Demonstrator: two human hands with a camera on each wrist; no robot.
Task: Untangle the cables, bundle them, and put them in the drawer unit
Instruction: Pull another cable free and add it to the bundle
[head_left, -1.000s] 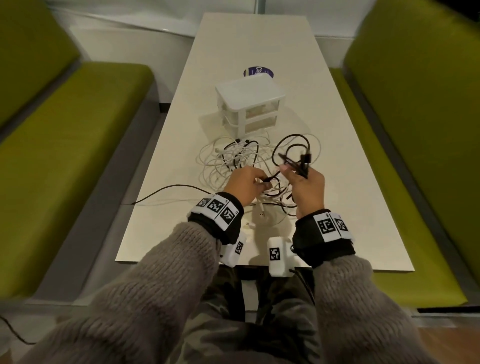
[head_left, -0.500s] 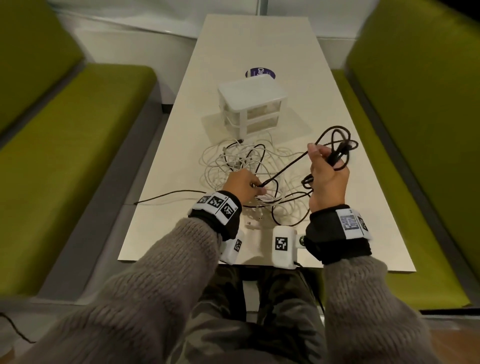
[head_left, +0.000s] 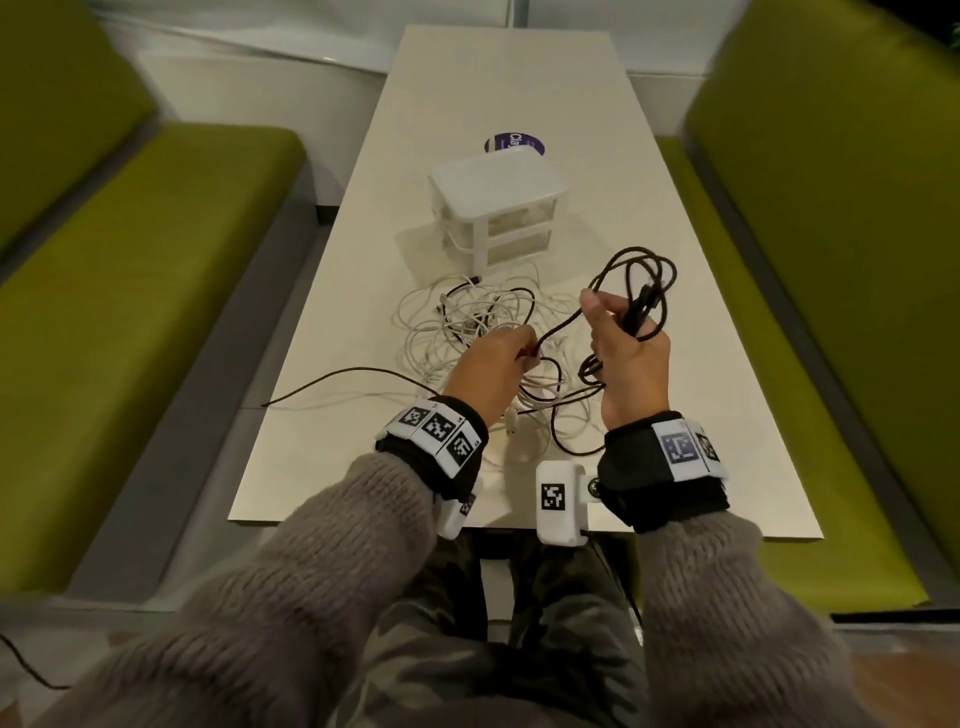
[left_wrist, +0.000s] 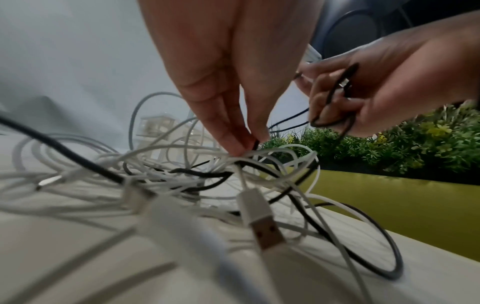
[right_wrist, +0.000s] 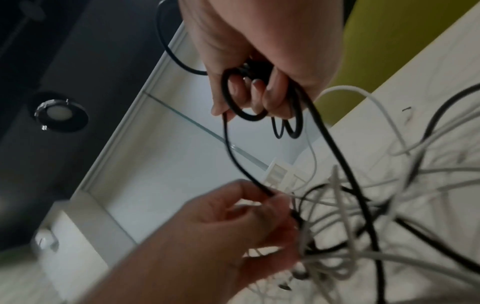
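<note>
From here I see my right hand (head_left: 629, 358) raised above the table (head_left: 332, 364), fingers curled round several loose loops of the black cable (head_left: 641, 275) — thin, matte, dark, its coils fanning out past my knuckles. In the right wrist view the same loops hang from under the curled fingers (right_wrist: 259, 96), and one strand runs down to my left hand (right_wrist: 207, 230). My left hand (head_left: 491, 371) sits low over the tangle, thumb and fingertips (left_wrist: 233, 142) pinched together on that black strand right where it dips into the pile. The pile itself is mostly white cables (head_left: 467, 322), thin and looped over one another on the table's middle, with the black cable threading through and one dark end trailing off toward the left edge. A white USB plug (left_wrist: 262, 224) lies at the near side of the heap. The white drawer unit (head_left: 496, 208) stands just beyond the tangle, both drawers shut — clear fronts, white frame.
</note>
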